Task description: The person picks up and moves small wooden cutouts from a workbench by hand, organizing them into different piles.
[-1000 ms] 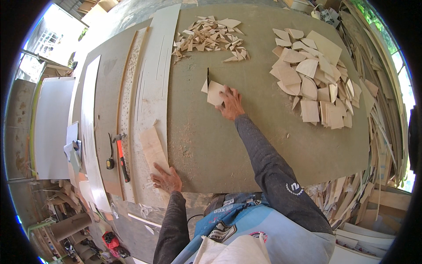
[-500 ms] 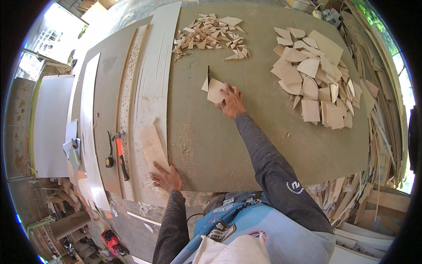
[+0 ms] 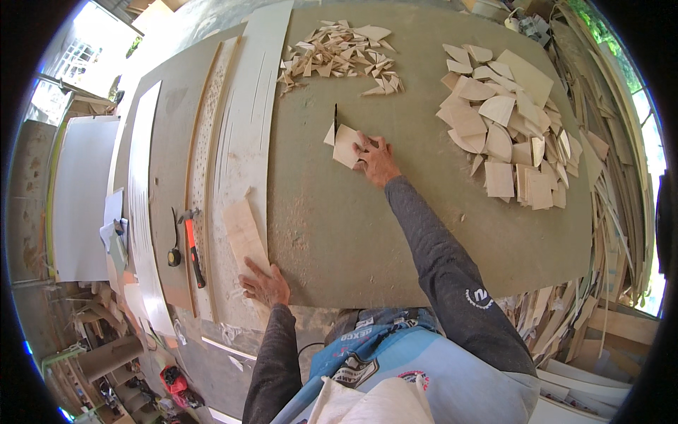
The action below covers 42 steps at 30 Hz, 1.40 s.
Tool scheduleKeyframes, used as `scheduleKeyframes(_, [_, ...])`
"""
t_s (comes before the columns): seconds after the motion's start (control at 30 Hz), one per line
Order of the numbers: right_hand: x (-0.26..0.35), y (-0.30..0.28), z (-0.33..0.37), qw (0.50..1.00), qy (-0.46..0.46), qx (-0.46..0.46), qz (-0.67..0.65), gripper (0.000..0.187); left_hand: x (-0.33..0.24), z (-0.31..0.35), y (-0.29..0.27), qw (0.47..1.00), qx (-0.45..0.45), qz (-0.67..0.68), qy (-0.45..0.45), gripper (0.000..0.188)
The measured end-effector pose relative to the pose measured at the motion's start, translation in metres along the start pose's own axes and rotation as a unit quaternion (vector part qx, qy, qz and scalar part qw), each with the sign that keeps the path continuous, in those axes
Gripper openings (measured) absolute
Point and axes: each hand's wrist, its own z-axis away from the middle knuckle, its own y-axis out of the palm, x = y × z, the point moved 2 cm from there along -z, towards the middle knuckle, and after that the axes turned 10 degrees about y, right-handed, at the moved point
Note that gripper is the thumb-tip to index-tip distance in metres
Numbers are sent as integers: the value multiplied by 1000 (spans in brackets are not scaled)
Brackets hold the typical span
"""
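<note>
Compared with half a second ago, the right hand (image 3: 378, 161) and its wrist sit slightly further right, fingertips on the wood piece (image 3: 345, 147); whether they pinch it, I cannot tell. The left hand (image 3: 265, 285) stays spread over the wooden strip (image 3: 245, 230), lower left of centre. The piece, pale, flat and angular, lies just above the frame's centre, beside the thin dark blade (image 3: 336, 120).

There are two tabletop wood piles (image 3: 496, 109), one hammer (image 3: 192, 242) and seemingly one blade (image 3: 336, 120).
</note>
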Motion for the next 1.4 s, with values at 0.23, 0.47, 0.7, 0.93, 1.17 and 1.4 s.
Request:
scheduleKeyframes(0.23, [-1,-3,-8,999,-1,-19,38,55,-3,-1,-1,1000,-3,7,0,86])
scheduleKeyframes(0.47, [12,-16,-9,996,16,-4,86,53,1,0,2,1000,-6,5,1,83])
scheduleKeyframes(0.7, [14,-15,-15,995,41,0,88,48,0,-1,2,1000,-5,5,1,88])
scheduleKeyframes(0.93, [17,-15,-19,996,55,-8,64,49,0,-1,1,1000,-13,10,0,88])
scheduleKeyframes(1.17, [13,-15,-25,997,64,-1,47,56,-2,-1,-1,1000,-20,8,2,87])
scheduleKeyframes(1.4, [9,-10,-19,998,38,9,47,54,-2,1,-2,1000,-13,18,1,88])
